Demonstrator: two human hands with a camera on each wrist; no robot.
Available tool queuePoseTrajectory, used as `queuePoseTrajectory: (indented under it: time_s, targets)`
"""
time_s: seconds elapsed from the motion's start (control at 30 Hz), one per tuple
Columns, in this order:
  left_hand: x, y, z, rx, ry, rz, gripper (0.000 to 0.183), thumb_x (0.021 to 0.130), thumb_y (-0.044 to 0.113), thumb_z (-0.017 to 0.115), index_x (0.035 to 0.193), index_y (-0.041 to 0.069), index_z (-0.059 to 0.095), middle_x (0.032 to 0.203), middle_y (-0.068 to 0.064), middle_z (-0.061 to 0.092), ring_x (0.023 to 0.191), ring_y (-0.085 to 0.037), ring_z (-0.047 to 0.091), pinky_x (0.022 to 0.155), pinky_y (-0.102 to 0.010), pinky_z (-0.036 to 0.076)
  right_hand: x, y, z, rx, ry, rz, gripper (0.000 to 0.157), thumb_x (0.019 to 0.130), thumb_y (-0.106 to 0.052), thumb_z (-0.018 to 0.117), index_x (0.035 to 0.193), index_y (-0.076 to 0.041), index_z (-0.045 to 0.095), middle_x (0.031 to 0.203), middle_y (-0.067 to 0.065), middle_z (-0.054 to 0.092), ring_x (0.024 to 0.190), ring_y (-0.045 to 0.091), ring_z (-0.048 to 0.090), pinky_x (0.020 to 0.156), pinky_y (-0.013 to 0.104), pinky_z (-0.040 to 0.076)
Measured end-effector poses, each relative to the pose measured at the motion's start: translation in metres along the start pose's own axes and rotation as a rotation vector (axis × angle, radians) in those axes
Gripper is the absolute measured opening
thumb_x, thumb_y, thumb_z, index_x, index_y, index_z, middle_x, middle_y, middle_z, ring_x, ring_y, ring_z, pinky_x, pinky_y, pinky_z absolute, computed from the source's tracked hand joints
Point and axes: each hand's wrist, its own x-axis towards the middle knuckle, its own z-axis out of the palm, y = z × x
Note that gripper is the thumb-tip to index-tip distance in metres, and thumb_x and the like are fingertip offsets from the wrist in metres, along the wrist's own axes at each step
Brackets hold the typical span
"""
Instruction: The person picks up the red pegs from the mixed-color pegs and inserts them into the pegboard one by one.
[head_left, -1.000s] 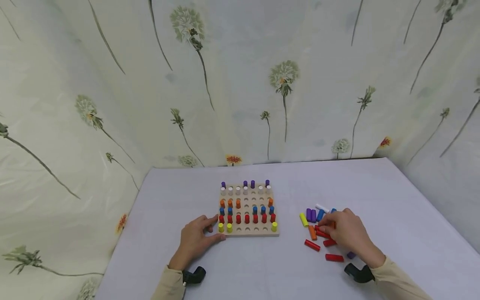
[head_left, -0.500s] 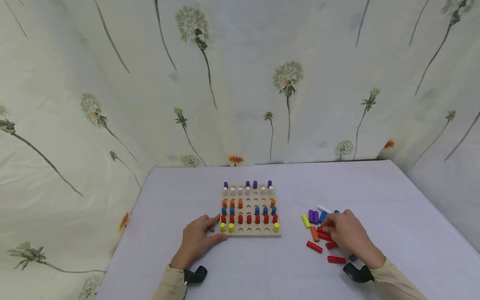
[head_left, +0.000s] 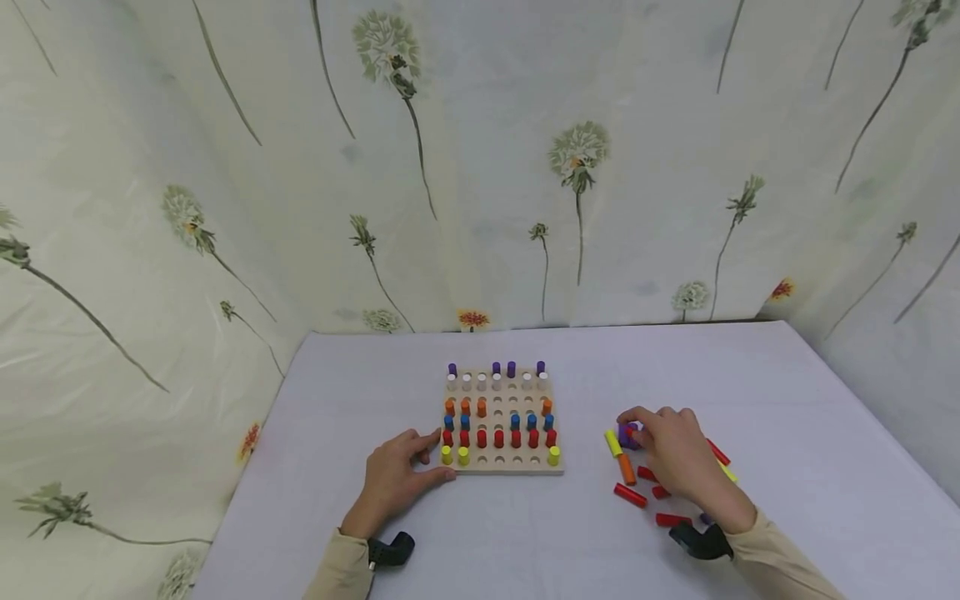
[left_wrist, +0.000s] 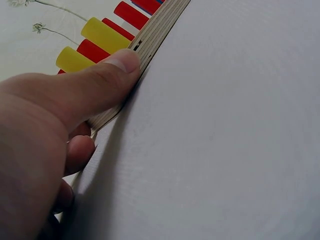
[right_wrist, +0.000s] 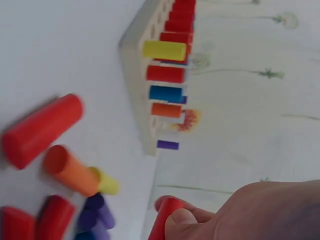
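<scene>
A wooden pegboard (head_left: 510,472) stands on the table with rows of upright purple, white, orange, blue, red and yellow pegs; some holes are bare. My left hand (head_left: 393,483) grips its near left corner. In the left wrist view the thumb (left_wrist: 112,70) presses the board's front edge (left_wrist: 159,40), the other fingers bent by the side. My right hand (head_left: 678,454) is over the loose pegs, pinching a red peg (right_wrist: 164,220) between thumb and finger, plain in the right wrist view. Beneath it, purple pegs (head_left: 626,438) are partly hidden.
Around my right hand lie a yellow peg (head_left: 613,443), an orange peg (head_left: 626,469) and several red pegs (head_left: 630,495). A red peg (head_left: 717,452) and another yellow one (head_left: 727,472) show beyond the wrist. A floral curtain (head_left: 480,208) hangs behind the white table (head_left: 375,375).
My right hand has moved up and left from among the red pegs toward the purple ones, now with a red peg in its fingers. My left hand stays at the pegboard's corner.
</scene>
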Motion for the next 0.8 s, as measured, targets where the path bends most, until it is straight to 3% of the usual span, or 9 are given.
queuePoseTrajectory:
  time_s: [0.33, 0.6, 0.8]
  targets:
    - [0.001, -0.002, 0.001, -0.016, 0.011, 0.007, 0.069, 0.078, 0.053, 0.091, 0.137, 0.022, 0.074, 0.079, 0.015, 0.05, 0.067, -0.003, 0.038, 0.062, -0.021, 0.028, 0.026, -0.037, -0.009, 0.107, 0.034, 0.027, 0.018, 0.097, -0.008, 0.075, 0.114, -0.008, 0.067, 0.088, 0.002, 0.07, 0.092, 0.027, 0.053, 0.074, 0.036, 0.043]
    - [0.0, -0.004, 0.002, -0.029, -0.002, 0.001, 0.07, 0.078, 0.055, 0.09, 0.138, 0.023, 0.073, 0.079, 0.016, 0.05, 0.067, -0.002, 0.038, 0.063, -0.021, 0.028, 0.038, -0.052, -0.001, 0.194, 0.106, 0.001, 0.015, 0.097, -0.013, 0.077, 0.108, -0.01, 0.069, 0.098, 0.005, 0.075, 0.094, 0.026, 0.056, 0.074, 0.036, 0.044]
    - [0.001, -0.005, 0.002, -0.024, 0.011, 0.019, 0.07, 0.078, 0.055, 0.09, 0.137, 0.022, 0.073, 0.079, 0.016, 0.05, 0.067, -0.002, 0.037, 0.063, -0.022, 0.027, 0.049, -0.062, 0.004, 0.249, 0.163, -0.026, 0.017, 0.099, -0.008, 0.073, 0.115, -0.007, 0.069, 0.098, 0.006, 0.076, 0.094, 0.026, 0.057, 0.076, 0.038, 0.044]
